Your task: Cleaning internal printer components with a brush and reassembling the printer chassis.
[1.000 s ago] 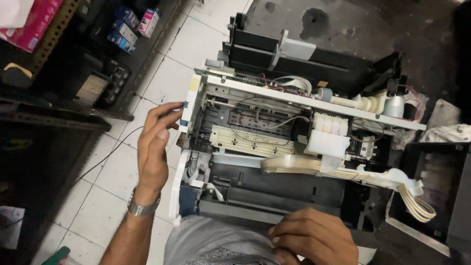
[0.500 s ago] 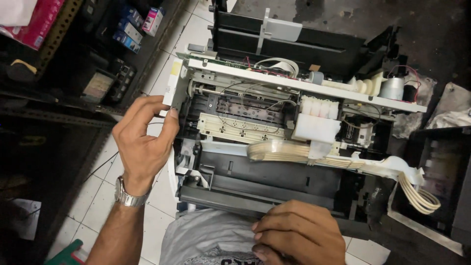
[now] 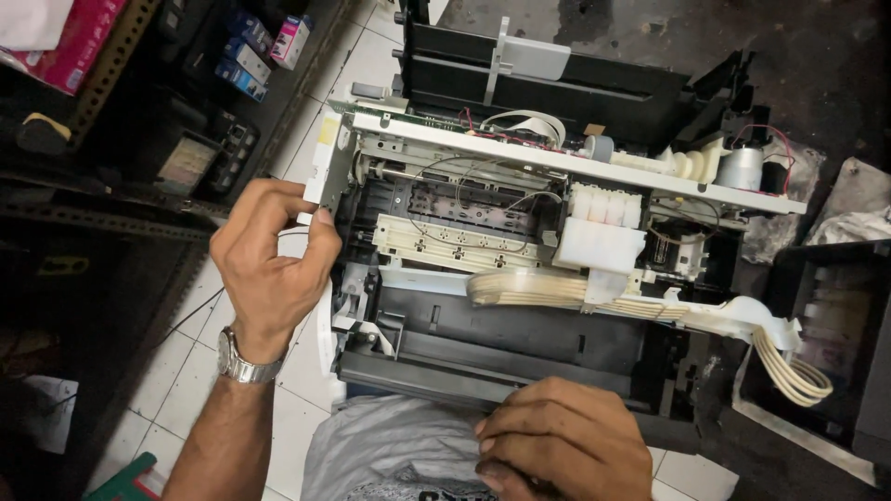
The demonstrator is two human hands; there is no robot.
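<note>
We look down on an opened inkjet printer with its grey-and-black plastic chassis exposed (image 3: pixel 520 343), resting on a white tiled floor (image 3: pixel 139 390) just in front of our knees. Our left hand (image 3: pixel 269 264), with a silver metal wristwatch (image 3: pixel 243 364) on its wrist, sits at the printer's left end; its thumb and fingers (image 3: pixel 320 215) are pinched narrowly on the lower edge of a small white plastic side piece (image 3: pixel 327 167) attached to the frame there. Our right hand (image 3: pixel 557 445) rests at the near edge of the chassis, fingers curled close together over the black front lip and against a grey fabric garment (image 3: pixel 390 455); we cannot tell whether it grips anything. Across the middle of the printer runs a long white metal rail (image 3: pixel 575 167), below which sits a white block-shaped ink carriage (image 3: pixel 601 241). A flat band of cream-coloured ink tubes (image 3: pixel 557 289) leads from the carriage rightward and loops near a black plastic ink tank box (image 3: pixel 835 343). Dark shelving with small coloured cartons (image 3: pixel 251 56) stands to the left.
</note>
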